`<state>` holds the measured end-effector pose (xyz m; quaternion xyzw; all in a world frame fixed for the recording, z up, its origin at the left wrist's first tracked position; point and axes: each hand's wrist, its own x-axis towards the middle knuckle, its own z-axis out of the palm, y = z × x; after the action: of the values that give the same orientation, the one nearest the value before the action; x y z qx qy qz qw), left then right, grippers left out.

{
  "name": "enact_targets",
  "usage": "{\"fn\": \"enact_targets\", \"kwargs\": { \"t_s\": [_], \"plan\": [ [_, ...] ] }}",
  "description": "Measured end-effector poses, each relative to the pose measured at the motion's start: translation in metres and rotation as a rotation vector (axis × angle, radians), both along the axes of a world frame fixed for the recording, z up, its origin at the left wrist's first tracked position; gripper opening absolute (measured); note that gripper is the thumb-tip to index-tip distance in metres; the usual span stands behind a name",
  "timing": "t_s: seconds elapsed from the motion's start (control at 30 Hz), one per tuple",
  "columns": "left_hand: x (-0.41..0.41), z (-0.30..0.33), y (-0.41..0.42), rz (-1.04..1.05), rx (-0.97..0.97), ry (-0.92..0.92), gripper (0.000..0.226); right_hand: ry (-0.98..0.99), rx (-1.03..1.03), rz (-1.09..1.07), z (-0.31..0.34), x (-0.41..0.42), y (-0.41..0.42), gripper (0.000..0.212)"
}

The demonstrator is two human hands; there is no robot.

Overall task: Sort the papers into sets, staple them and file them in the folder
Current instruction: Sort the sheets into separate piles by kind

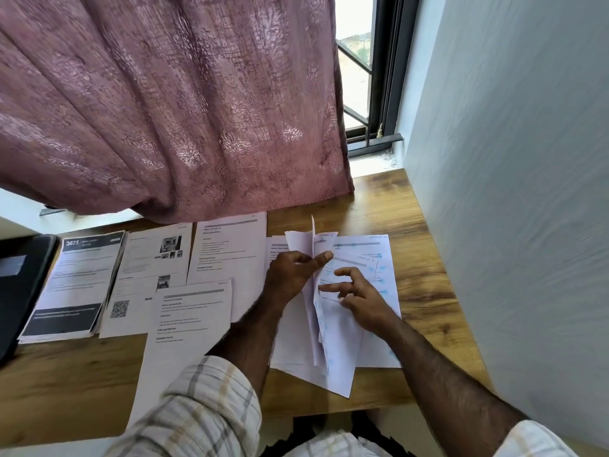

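Note:
My left hand [293, 272] pinches a few white sheets [329, 341] lifted on edge above a loose pile of printed papers [379, 258] at the right of the wooden desk [425, 275]. My right hand [357, 293] hovers over the pile with fingers spread, its fingertips touching the top sheet. Sorted papers lie in a row to the left: a thick set with a dark "3675" header [79, 282], a sheet with photos and a QR code [145, 278], a text sheet [227, 249] and another text sheet [188, 328] nearer me. A black folder [19, 285] lies at the far left edge.
A mauve patterned curtain [171, 110] hangs down to the desk's back edge. A window with black bars [365, 77] is at the back right, and a pale wall [510, 159] runs along the desk's right side. Bare wood shows at the front left [66, 384].

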<state>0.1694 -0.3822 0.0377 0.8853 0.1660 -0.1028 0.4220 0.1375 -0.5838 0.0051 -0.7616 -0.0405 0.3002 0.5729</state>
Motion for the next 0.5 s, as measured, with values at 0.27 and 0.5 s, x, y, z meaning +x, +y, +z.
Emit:
{"fn": "enact_targets", "kwargs": {
  "t_s": [0.27, 0.5],
  "plan": [
    [-0.006, -0.008, 0.009, -0.067, -0.015, 0.038, 0.042, -0.101, -0.083, -0.072, -0.001, -0.001, -0.005, 0.051],
    [-0.007, -0.021, 0.015, 0.056, -0.05, 0.103, 0.037, -0.483, -0.776, -0.007, -0.022, -0.009, -0.022, 0.095]
  ]
}}
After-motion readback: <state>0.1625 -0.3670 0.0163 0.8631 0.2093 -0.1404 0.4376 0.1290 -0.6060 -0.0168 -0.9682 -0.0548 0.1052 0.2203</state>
